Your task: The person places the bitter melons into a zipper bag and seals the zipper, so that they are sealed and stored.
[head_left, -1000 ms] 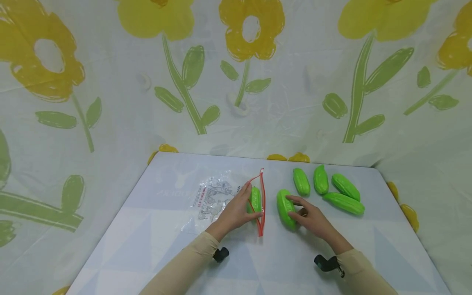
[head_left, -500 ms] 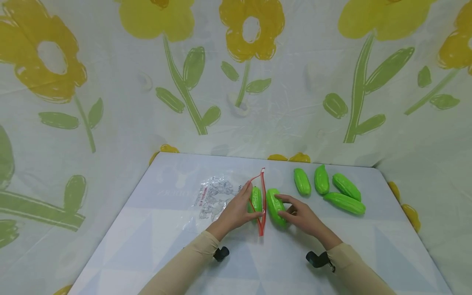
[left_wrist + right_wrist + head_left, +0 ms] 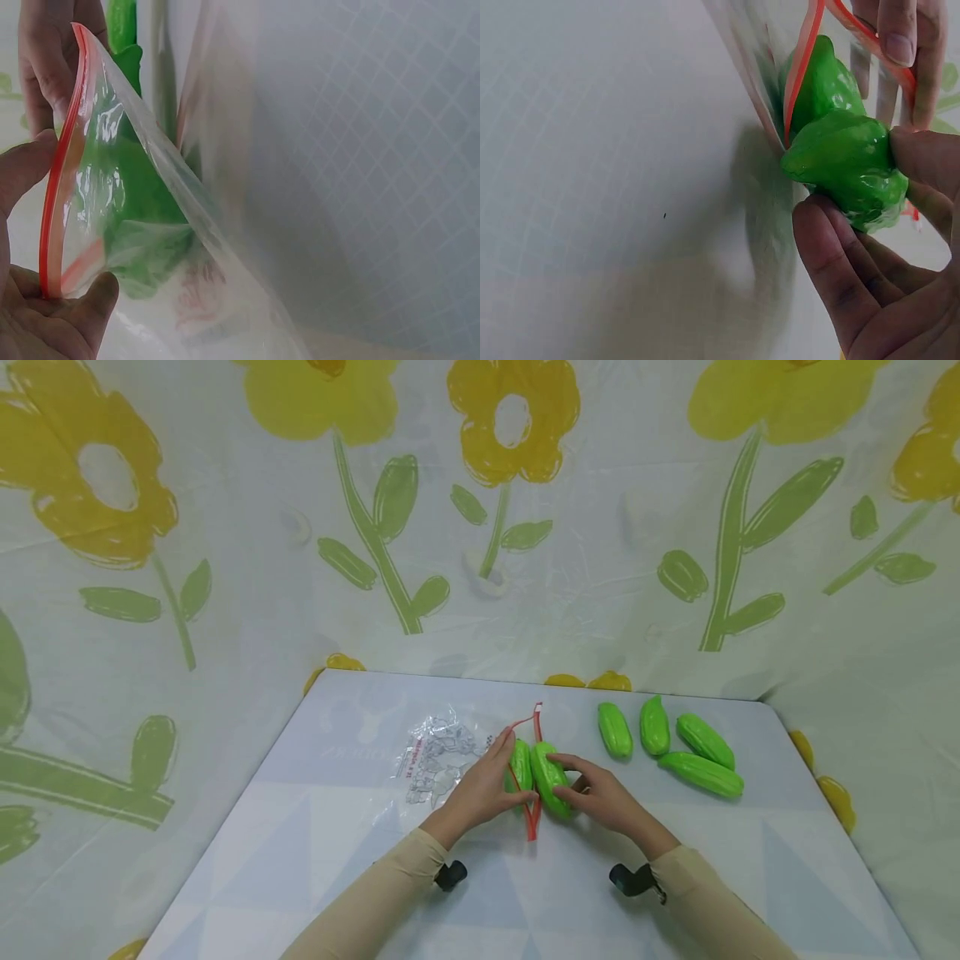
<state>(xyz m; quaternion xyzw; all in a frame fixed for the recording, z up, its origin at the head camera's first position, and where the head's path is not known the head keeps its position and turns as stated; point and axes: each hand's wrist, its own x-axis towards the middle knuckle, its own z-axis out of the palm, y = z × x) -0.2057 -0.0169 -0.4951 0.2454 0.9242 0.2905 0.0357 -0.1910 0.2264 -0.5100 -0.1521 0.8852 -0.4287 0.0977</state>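
Note:
A clear zip bag (image 3: 438,764) with a red zip edge lies on the table. My left hand (image 3: 480,789) holds its mouth apart, thumb and fingers at the red edge (image 3: 56,202). Inside the mouth sits one glossy green bitter melon (image 3: 520,762), seen through the plastic (image 3: 139,180) in the left wrist view. My right hand (image 3: 607,797) grips a second bitter melon (image 3: 550,781) between thumb and fingers, at the bag's opening. In the right wrist view this bumpy, pointed bitter melon (image 3: 847,157) overlaps the one inside (image 3: 825,82).
Several more green bitter melons (image 3: 701,774) lie in a loose group at the back right of the white table (image 3: 420,910), which has pale blue triangles. A flowered cloth (image 3: 600,568) hangs behind the table and at its sides.
My right hand has moved left with its bitter melon, from beside the bag to its red mouth, against the first one. The left hand has stayed on the bag.

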